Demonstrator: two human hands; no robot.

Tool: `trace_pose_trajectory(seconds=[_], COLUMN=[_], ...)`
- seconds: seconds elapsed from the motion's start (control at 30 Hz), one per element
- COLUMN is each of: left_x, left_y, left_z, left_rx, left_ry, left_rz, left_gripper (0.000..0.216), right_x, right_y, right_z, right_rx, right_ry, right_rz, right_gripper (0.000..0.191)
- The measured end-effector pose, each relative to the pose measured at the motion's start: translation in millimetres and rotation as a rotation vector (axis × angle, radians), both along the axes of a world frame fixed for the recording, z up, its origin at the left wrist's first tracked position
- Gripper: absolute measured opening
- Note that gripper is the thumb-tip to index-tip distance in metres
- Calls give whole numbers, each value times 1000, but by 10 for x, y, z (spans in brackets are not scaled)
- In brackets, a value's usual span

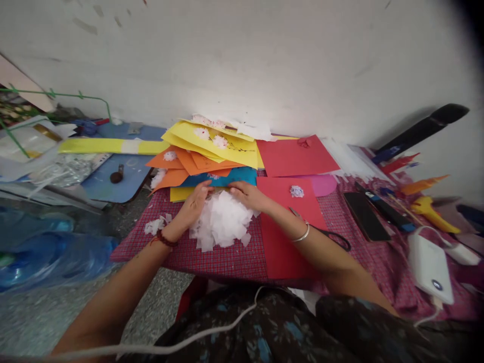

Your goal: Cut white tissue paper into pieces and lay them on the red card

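Observation:
My left hand [193, 204] and my right hand [249, 195] rest at the far edge of a heap of white tissue paper pieces [221, 222] on a red checked cloth [212, 257]. Both hands curve around the heap, fingers bent and touching the paper; their fingertips meet near a blue paper sheet [230, 177]. A red paper sheet [285, 227] lies under my right forearm. Scissors [335, 237] lie beside that wrist.
Yellow [215, 141], orange [177, 169] and red [297, 156] sheets are stacked behind the heap by the wall. A black phone [365, 217], a white power bank [429, 264] and a yellow glue gun [433, 212] lie at right. Blue board [113, 181] and plastic clutter at left.

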State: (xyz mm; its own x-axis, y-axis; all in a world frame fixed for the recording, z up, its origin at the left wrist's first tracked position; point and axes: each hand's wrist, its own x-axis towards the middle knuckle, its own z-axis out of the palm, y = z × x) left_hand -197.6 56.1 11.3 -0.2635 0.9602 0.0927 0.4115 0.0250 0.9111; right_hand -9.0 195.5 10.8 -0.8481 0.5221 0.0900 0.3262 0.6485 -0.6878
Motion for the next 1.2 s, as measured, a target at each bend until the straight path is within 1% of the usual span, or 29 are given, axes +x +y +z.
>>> trace_pose_trajectory(seconds=[0.1, 0.17, 0.27, 0.37, 0.43, 0.53, 0.63, 0.7, 0.77, 0.87, 0.97, 1.1, 1.2], left_x=[-12, -61, -192, -327, -370, -341, -248, -189, -147, -133, -197, -339, -377], left_y=[-13, -42, -99, -140, -144, -101, -6, 61, 103, 90, 6, -164, -340], left_z=[98, 179, 280, 297, 266, 205, 147, 117, 109, 159, 254, 355, 390], left_rx=[-9, -16, -62, -118, -133, -142, -123, -114, -121, -147, -171, -196, -264], left_ry=[-59, -30, 131, 301, 360, 375, 278, 194, 150, 107, 64, 181, 275], left_rz=[30, 43, 61, 51, 42, 35, -10, -62, -96, -109, -133, -118, -192], left_gripper=[60, 54, 40, 29, 28, 35, 42, 41, 40, 43, 46, 43, 47], right_x=[-80, -107, -113, -93, -75, -63, -94, -137, -176, -182, -114, 17, 120], right_y=[-40, -77, -131, -152, -138, -91, -48, -34, -28, -21, 1, 41, 72], right_z=[31, 41, 52, 94, 147, 225, 243, 219, 187, 158, 164, 190, 197], right_rx=[-5, 13, 56, 53, 29, -17, -53, -58, -70, -121, -146, -164, -186], right_ry=[-23, -38, -31, -24, -18, -8, -36, -40, -35, -56, -82, -69, -43], right_rz=[95, 198, 353, 441, 434, 364, 285, 227, 205, 264, 307, 288, 256], right_gripper=[40, 39, 38, 39, 39, 35, 31, 29, 30, 34, 39, 42, 42])
